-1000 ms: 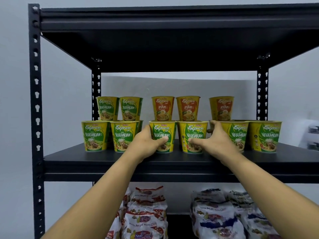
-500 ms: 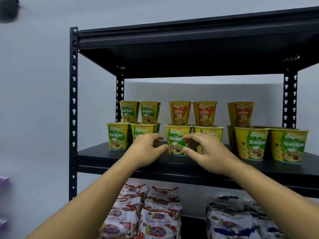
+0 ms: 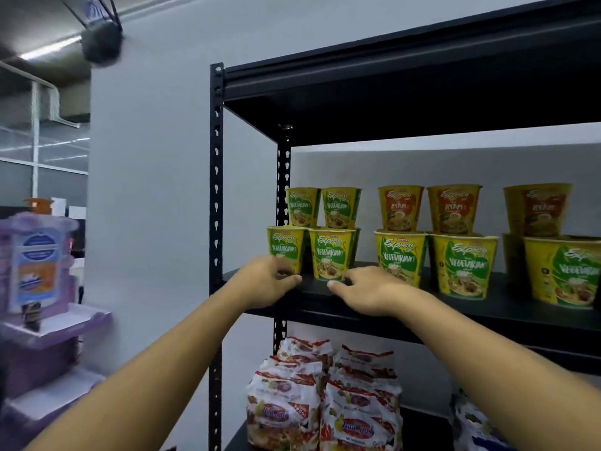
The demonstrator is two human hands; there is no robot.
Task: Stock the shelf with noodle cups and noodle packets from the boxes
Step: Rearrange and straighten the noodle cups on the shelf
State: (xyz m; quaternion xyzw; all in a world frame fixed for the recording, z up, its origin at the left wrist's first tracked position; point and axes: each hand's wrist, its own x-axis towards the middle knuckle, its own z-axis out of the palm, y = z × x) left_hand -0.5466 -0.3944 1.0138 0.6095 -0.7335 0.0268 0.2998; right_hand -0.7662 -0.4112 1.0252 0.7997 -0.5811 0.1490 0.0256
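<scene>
change: left hand (image 3: 266, 283) and right hand (image 3: 369, 292) have let go of front-row noodle cups (image 3: 400, 257) | both loose, empty | shelf (image 3: 520, 317) placement looks done; fetch more

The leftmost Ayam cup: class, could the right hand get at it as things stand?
Probably yes: the right hand is empty, and the leftmost Ayam cup stands on the top tier, its front unblocked.

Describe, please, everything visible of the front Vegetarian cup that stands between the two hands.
The Vegetarian cup is a yellow tapered tub with a green leaf label, "Express" lettering and a noodle picture; it looks like printed paper. It stands upright on the black shelf, second from left in front. The right hand overlaps its base; contact is unclear.
</scene>
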